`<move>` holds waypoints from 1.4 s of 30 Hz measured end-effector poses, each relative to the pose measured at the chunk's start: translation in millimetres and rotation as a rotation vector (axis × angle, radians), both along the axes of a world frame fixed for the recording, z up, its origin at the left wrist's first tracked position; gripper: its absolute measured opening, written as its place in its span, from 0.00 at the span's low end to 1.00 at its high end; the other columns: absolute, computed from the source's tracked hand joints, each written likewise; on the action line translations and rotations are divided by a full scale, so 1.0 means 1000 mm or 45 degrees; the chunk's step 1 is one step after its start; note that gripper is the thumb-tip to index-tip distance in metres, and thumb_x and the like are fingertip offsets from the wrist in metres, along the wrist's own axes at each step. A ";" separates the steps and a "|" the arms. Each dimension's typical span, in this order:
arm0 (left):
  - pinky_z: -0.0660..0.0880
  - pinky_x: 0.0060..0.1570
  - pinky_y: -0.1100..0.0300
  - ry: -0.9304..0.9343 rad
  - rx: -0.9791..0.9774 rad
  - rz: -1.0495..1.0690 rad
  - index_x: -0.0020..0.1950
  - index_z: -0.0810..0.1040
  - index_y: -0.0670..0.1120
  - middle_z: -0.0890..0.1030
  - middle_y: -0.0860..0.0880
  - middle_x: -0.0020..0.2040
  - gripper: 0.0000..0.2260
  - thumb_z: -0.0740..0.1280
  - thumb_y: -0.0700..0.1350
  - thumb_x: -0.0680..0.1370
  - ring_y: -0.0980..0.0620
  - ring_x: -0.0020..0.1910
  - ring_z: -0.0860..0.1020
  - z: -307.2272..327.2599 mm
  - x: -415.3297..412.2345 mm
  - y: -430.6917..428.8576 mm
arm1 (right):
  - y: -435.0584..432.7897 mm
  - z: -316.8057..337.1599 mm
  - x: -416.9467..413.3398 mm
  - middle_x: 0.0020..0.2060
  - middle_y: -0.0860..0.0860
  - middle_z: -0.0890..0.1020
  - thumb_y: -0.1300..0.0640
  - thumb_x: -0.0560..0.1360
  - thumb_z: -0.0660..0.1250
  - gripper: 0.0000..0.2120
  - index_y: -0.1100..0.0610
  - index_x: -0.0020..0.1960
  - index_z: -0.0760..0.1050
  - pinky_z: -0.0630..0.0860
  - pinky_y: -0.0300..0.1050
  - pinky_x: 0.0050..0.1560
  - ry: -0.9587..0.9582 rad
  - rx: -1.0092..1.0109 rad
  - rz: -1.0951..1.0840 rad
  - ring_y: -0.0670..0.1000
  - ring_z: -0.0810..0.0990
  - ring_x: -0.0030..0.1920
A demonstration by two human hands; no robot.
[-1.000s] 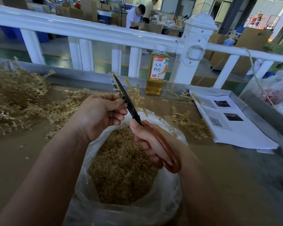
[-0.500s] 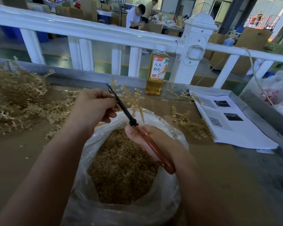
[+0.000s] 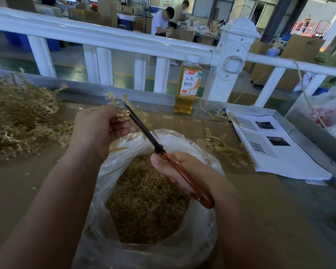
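One bag (image 3: 113, 167); above it my left hand (image 3: 101, 129) clutches one sprig (image 3: 122, 113), my right hand (image 3: 182, 171) grips one pair of scissors (image 3: 144, 131). Beyond bag: one bottle (image 3: 188, 88), label 人参枸杞.

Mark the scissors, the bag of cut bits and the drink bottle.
Black-bladed scissors with red-brown handles (image 3: 142, 126): head view, mid-blade.
Clear plastic bag (image 3: 153, 253): head view, near wall.
Amber drink bottle with white cap (image 3: 189, 84): head view, label.
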State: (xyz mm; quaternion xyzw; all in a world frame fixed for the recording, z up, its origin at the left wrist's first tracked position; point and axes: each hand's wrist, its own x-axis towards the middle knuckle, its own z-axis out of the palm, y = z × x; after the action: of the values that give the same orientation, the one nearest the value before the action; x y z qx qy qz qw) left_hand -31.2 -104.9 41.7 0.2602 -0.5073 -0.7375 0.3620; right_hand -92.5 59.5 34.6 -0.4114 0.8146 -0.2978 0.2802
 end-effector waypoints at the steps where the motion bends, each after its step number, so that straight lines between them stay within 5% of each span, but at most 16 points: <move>1: 0.73 0.22 0.67 0.010 0.010 0.027 0.36 0.72 0.39 0.77 0.47 0.23 0.09 0.61 0.34 0.76 0.56 0.21 0.77 0.000 0.000 0.000 | 0.001 0.001 0.000 0.29 0.43 0.70 0.27 0.61 0.49 0.22 0.45 0.37 0.66 0.64 0.34 0.30 -0.008 0.012 0.010 0.39 0.68 0.28; 4: 0.74 0.24 0.66 0.036 0.009 0.035 0.38 0.72 0.39 0.78 0.46 0.25 0.08 0.61 0.33 0.76 0.54 0.23 0.79 0.000 0.000 -0.003 | 0.004 0.005 0.000 0.28 0.41 0.69 0.28 0.62 0.51 0.19 0.42 0.39 0.67 0.65 0.28 0.26 -0.070 0.021 0.019 0.37 0.70 0.23; 7: 0.76 0.27 0.65 0.058 0.026 -0.061 0.37 0.70 0.41 0.80 0.48 0.25 0.09 0.61 0.31 0.76 0.53 0.26 0.80 -0.002 0.001 -0.004 | 0.008 0.007 -0.002 0.27 0.41 0.69 0.32 0.69 0.54 0.16 0.43 0.38 0.67 0.64 0.31 0.30 -0.142 -0.009 -0.010 0.33 0.69 0.19; 12: 0.74 0.26 0.67 0.009 -0.105 -0.179 0.35 0.73 0.44 0.79 0.52 0.26 0.12 0.63 0.32 0.76 0.58 0.27 0.79 -0.005 0.000 -0.001 | 0.010 0.009 -0.005 0.26 0.47 0.70 0.33 0.71 0.55 0.19 0.49 0.39 0.68 0.66 0.33 0.22 -0.255 -0.105 -0.137 0.40 0.68 0.17; 15: 0.74 0.26 0.68 -0.027 -0.141 -0.249 0.31 0.77 0.47 0.79 0.54 0.25 0.16 0.63 0.32 0.75 0.59 0.26 0.78 -0.006 -0.003 0.006 | 0.010 0.008 -0.006 0.26 0.48 0.69 0.34 0.73 0.55 0.19 0.49 0.39 0.68 0.65 0.34 0.20 -0.280 -0.163 -0.208 0.40 0.67 0.17; 22: 0.74 0.25 0.68 -0.033 -0.024 -0.374 0.37 0.74 0.43 0.79 0.51 0.26 0.09 0.64 0.32 0.74 0.58 0.24 0.76 -0.006 -0.007 0.016 | 0.003 0.005 -0.002 0.28 0.49 0.70 0.34 0.73 0.52 0.22 0.52 0.39 0.68 0.67 0.38 0.28 -0.194 -0.082 -0.187 0.42 0.69 0.21; 26: 0.74 0.28 0.68 -0.017 -0.061 -0.404 0.35 0.74 0.43 0.78 0.52 0.26 0.10 0.63 0.31 0.74 0.58 0.26 0.77 -0.008 -0.006 0.017 | 0.003 0.007 0.002 0.28 0.50 0.70 0.35 0.74 0.53 0.19 0.50 0.38 0.66 0.67 0.40 0.27 -0.374 -0.081 -0.226 0.46 0.67 0.25; 34: 0.75 0.41 0.61 0.005 -0.121 -0.494 0.34 0.77 0.44 0.79 0.52 0.31 0.09 0.64 0.33 0.71 0.56 0.34 0.77 -0.010 -0.003 0.017 | 0.009 0.004 0.006 0.26 0.46 0.70 0.32 0.67 0.57 0.25 0.55 0.38 0.69 0.67 0.38 0.27 -0.649 -0.091 -0.187 0.44 0.67 0.24; 37: 0.77 0.36 0.60 0.037 -0.079 -0.579 0.32 0.79 0.45 0.81 0.50 0.31 0.04 0.67 0.37 0.65 0.54 0.33 0.79 -0.009 -0.002 0.020 | 0.011 0.004 0.006 0.23 0.45 0.69 0.31 0.58 0.60 0.28 0.56 0.38 0.69 0.67 0.37 0.24 -0.750 -0.114 -0.185 0.43 0.66 0.23; 42: 0.72 0.33 0.63 -0.007 -0.168 -0.599 0.30 0.81 0.48 0.81 0.53 0.31 0.05 0.67 0.40 0.64 0.57 0.30 0.77 -0.007 -0.001 0.023 | 0.010 0.002 0.005 0.24 0.46 0.70 0.31 0.59 0.59 0.28 0.57 0.38 0.69 0.67 0.36 0.23 -0.728 -0.136 -0.182 0.43 0.67 0.22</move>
State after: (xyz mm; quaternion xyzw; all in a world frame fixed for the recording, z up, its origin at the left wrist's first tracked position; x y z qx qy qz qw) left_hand -32.0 -82.0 34.3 0.1127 -0.6020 -0.7661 0.1950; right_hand -87.5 69.4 36.2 -0.2665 0.7127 -0.4630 0.4546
